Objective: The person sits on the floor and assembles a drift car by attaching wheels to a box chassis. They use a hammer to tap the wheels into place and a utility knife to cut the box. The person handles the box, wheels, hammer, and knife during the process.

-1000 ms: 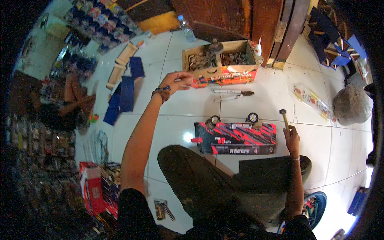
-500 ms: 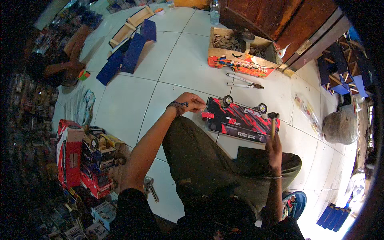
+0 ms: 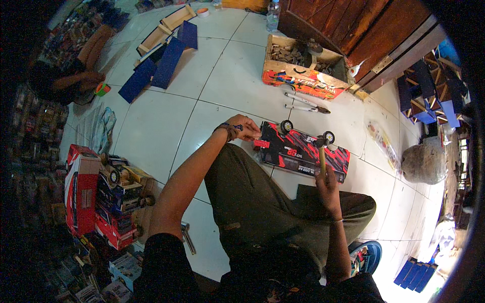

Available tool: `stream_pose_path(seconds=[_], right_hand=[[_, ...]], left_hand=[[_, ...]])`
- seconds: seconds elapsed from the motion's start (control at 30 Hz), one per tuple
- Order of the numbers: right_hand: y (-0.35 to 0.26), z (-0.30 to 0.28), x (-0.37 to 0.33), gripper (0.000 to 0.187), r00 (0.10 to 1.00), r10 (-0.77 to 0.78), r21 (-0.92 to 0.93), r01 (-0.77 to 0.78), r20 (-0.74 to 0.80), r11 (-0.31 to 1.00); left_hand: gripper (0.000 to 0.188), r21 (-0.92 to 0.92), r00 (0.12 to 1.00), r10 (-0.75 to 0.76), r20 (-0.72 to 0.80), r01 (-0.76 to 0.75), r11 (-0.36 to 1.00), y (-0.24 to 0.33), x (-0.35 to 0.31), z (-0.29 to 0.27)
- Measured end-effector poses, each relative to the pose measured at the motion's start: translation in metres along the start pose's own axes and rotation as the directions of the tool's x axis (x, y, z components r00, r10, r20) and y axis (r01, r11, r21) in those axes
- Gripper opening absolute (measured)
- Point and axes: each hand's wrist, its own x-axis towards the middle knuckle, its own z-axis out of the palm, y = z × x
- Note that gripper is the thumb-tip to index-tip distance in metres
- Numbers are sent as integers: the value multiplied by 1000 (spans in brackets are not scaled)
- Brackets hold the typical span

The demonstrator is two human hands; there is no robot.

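Note:
A black toy bus (image 3: 298,155) with red stripes lies on its side on the tiled floor in front of my crossed legs, its wheels toward the far side. My right hand (image 3: 328,191) is closed round the wooden handle of a hammer (image 3: 322,159), whose dark head is over the bus near the right-hand wheel (image 3: 328,137). At the left end of the bus, my left hand (image 3: 243,128) has its fingertips pinched together beside a small red piece (image 3: 261,144). Whatever the pinched fingers hold is too small to make out.
Beyond the bus are two white markers (image 3: 305,103) and a wooden box (image 3: 303,78) of dark pieces. Blue panels (image 3: 166,65) lie far left; finished-looking toy vehicles (image 3: 83,192) stand near left. Another person (image 3: 76,81) sits at the far left. A blue basin (image 3: 366,257) is by my right knee.
My right hand and the hammer have moved left along the bus, from its right end to near the right-hand wheel. My left hand stays at the bus's left end.

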Motion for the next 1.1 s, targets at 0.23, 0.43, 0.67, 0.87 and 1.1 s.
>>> stream_pose_path(seconds=[0.23, 0.43, 0.67, 0.87, 1.1], right_hand=[[0, 6, -7, 36, 997, 21, 154, -33, 74, 988], [-19, 20, -2, 43, 994, -46, 124, 33, 97, 992], [-37, 43, 0, 41, 935, -291, -170, 327, 205, 930], [-45, 61, 3, 42, 939, -308, -109, 326, 155, 939], [-41, 65, 2, 45, 941, -243, -146, 281, 234, 949]], left_hand=[[31, 22, 999, 29, 23, -29, 999, -1, 1, -1], [32, 36, 999, 36, 7, -36, 999, 1, -2, -1], [35, 71, 999, 33, 8, -34, 997, 6, -6, 0], [33, 84, 1000, 23, 10, -24, 996, 4, -4, -2], [35, 42, 999, 8, 37, -10, 999, 1, 0, -2]])
